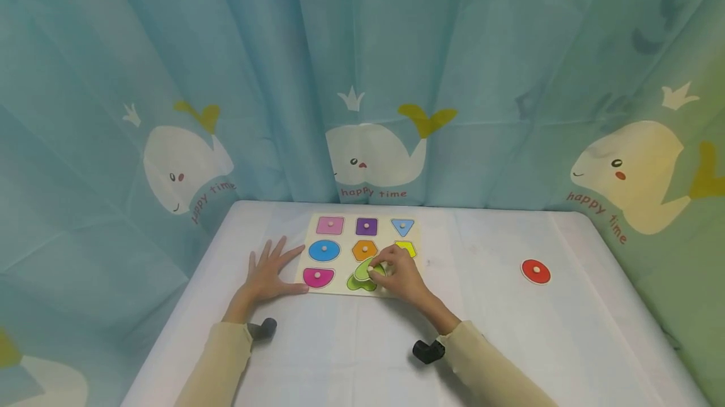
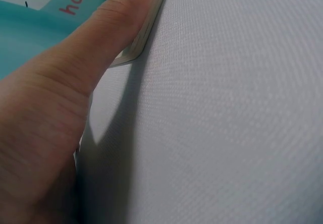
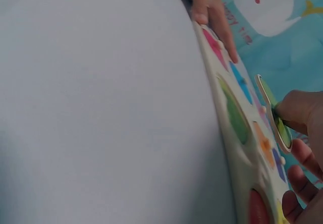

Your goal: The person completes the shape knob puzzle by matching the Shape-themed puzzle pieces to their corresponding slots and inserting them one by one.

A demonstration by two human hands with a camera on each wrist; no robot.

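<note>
My right hand point(image 1: 399, 275) pinches a green puzzle piece point(image 1: 364, 266) by its small knob. The piece hangs tilted over the green recess point(image 3: 236, 117) of a pegged shape board point(image 1: 346, 251), apart from the board in the right wrist view. My left hand point(image 1: 265, 276) lies spread at the board's left side. Its thumb point(image 2: 113, 19) is on the near left corner, and the index fingertip reaches the edge higher up. Knobbed pieces sit in the board, among them a blue oval point(image 1: 324, 251), an orange hexagon point(image 1: 365, 251) and a magenta half-round point(image 1: 318, 278).
A red round piece point(image 1: 535, 272) with a knob lies apart on the white table point(image 1: 481, 344), to the right. A red recess point(image 3: 257, 210) shows in the board near my right hand. Behind the table hangs a blue curtain point(image 1: 385, 36) with whale prints.
</note>
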